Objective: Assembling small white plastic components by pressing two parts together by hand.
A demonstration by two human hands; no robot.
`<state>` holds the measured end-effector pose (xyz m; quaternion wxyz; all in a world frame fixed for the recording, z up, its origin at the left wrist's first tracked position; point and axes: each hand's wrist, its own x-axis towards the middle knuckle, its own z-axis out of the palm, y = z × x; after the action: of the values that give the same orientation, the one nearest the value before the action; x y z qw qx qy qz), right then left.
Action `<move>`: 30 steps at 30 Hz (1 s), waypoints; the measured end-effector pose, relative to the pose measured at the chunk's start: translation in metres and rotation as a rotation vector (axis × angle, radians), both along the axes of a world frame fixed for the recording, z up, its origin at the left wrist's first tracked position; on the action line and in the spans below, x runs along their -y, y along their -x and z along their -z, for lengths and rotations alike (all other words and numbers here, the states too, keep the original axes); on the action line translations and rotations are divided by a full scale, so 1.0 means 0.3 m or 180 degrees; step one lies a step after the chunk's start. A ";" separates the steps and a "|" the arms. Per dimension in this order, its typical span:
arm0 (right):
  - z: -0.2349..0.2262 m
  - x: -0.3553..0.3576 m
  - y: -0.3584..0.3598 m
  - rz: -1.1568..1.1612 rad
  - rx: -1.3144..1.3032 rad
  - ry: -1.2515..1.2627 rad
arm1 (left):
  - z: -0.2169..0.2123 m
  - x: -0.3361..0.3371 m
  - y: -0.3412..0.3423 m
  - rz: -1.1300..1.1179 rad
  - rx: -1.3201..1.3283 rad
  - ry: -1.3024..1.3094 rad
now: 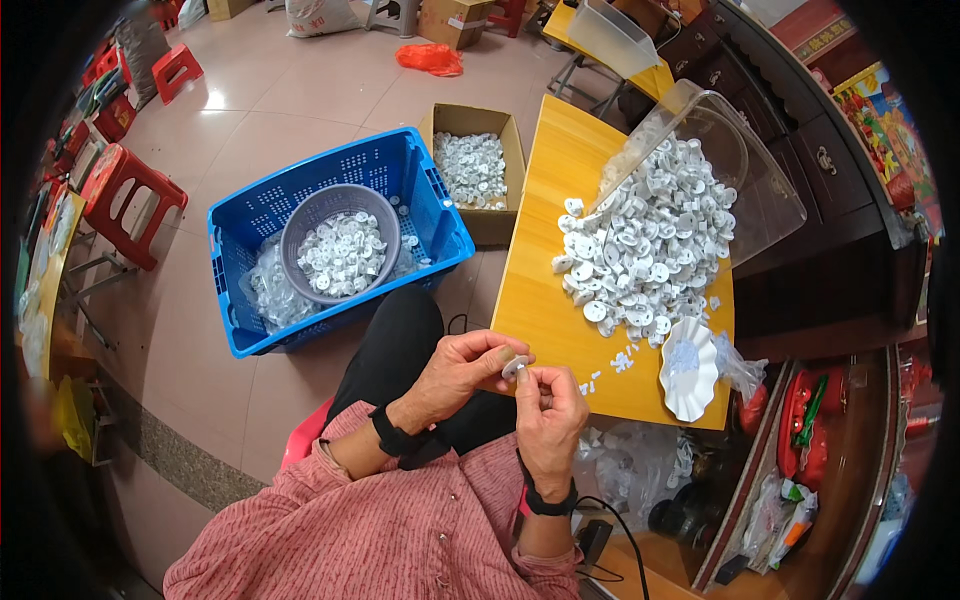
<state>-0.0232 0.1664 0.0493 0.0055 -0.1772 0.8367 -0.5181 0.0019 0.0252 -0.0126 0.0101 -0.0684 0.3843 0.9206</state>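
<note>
Between my two hands, over my lap at the table's near left corner, is a small round white plastic part (515, 367). My left hand (468, 362) pinches it by the rim with thumb and fingers. From below, my right hand (549, 405) has thumb and forefinger pressed together against its underside; a tiny white piece seems to be between them, mostly hidden. A big heap of similar white plastic parts (650, 240) lies on the yellow table (540, 190), spilling from a clear plastic bin (765, 170). Tiny white pegs (622, 360) are scattered near my right hand.
A white scalloped dish (690, 400) holds small pale pieces at the table's right edge. To the left, a blue crate (232, 270) holds a grey basin (390, 215) of white parts. Behind it stands a cardboard box (512, 150) of more parts. A red stool (130, 190) is farther left.
</note>
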 end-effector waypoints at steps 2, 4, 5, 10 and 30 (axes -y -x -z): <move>0.015 -0.001 0.003 0.0049 -0.0105 -0.0154 | 0.002 -0.005 0.001 0.0030 -0.0022 0.0183; 0.016 0.002 0.005 -0.0004 -0.0238 -0.0271 | 0.006 -0.012 -0.001 -0.0013 -0.0013 0.0212; 0.017 0.002 0.006 -0.0056 -0.0372 -0.0387 | 0.007 -0.015 -0.001 -0.0056 -0.0005 0.0242; 0.019 -0.001 0.003 0.0013 0.0276 0.0317 | 0.003 -0.006 0.001 -0.0017 -0.0015 -0.0134; 0.089 -0.005 -0.024 0.0089 0.0226 0.0045 | 0.039 0.317 0.025 -0.1345 0.0370 0.0678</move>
<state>-0.0160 0.1679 0.0227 0.0266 -0.1470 0.8347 -0.5301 -0.0056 -0.0700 -0.0244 -0.1679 -0.2007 0.4551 0.8511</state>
